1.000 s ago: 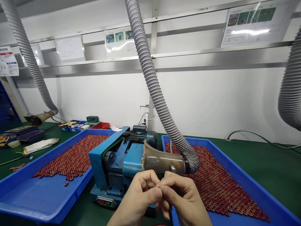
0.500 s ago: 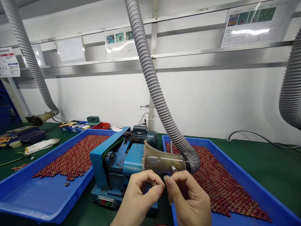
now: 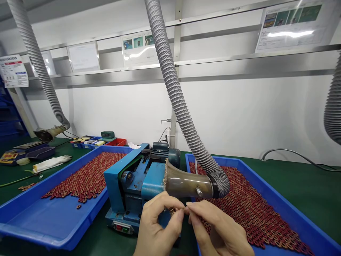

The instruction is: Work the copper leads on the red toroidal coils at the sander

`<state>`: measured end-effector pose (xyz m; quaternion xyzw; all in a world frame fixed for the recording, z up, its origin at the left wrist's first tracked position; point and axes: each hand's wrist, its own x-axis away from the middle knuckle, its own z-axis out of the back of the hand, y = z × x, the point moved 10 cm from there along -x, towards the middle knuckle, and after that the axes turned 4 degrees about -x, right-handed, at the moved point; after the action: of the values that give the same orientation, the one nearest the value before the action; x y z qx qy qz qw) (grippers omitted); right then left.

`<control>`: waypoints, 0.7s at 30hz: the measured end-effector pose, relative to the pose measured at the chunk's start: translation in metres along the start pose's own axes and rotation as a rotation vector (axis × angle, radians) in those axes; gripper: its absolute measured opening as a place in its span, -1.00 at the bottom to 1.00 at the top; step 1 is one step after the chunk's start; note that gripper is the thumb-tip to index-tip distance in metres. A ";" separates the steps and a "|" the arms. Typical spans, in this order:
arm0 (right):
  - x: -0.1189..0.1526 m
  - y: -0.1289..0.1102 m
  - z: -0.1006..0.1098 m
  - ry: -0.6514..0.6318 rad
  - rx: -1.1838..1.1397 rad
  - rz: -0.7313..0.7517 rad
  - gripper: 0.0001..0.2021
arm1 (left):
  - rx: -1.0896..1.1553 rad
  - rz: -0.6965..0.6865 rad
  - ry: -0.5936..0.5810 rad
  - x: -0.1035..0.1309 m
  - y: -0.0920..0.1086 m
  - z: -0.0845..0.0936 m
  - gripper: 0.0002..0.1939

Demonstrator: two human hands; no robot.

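Small brownish ring (image 3: 172, 211) pinched between left hand (image 3: 157, 227) and right hand (image 3: 218, 231) fingertips, before blue machine (image 3: 133, 181).

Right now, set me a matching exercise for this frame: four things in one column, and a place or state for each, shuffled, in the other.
Things:
1. left hand
2. grey ribbed hose
3. left blue tray
4. red bin

Places or states:
A. far back on the green bench, left of the blue machine
B. pinching a small part against the right hand
C. ends in a funnel at the machine
D. red rings heaped at its far end

Pairs: 1-B, 2-C, 3-D, 4-A
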<state>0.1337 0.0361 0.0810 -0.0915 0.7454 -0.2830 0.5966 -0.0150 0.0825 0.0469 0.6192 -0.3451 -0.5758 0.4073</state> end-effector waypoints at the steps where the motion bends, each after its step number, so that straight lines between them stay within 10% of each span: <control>1: 0.000 0.000 0.000 -0.007 0.013 0.016 -0.60 | -0.008 -0.002 0.001 0.000 0.000 0.000 -0.88; 9: 0.002 -0.013 -0.018 -0.327 0.155 0.332 -0.77 | -0.192 -0.394 -0.010 0.007 0.022 -0.006 -0.82; 14: 0.002 0.036 -0.021 -0.346 -0.076 -0.235 -0.72 | -0.580 -0.816 0.004 0.024 0.051 -0.017 -0.85; 17: 0.014 0.057 -0.026 -0.352 -0.412 -0.551 -0.60 | -0.540 -0.726 0.017 0.018 0.049 -0.011 -0.81; 21: -0.006 0.024 -0.007 -0.294 -0.153 -0.117 -0.85 | -0.284 -0.476 -0.021 0.007 0.030 -0.004 -0.78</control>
<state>0.1339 0.0612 0.0739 -0.2204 0.6629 -0.2433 0.6729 -0.0092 0.0640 0.0714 0.6137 -0.1100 -0.7042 0.3397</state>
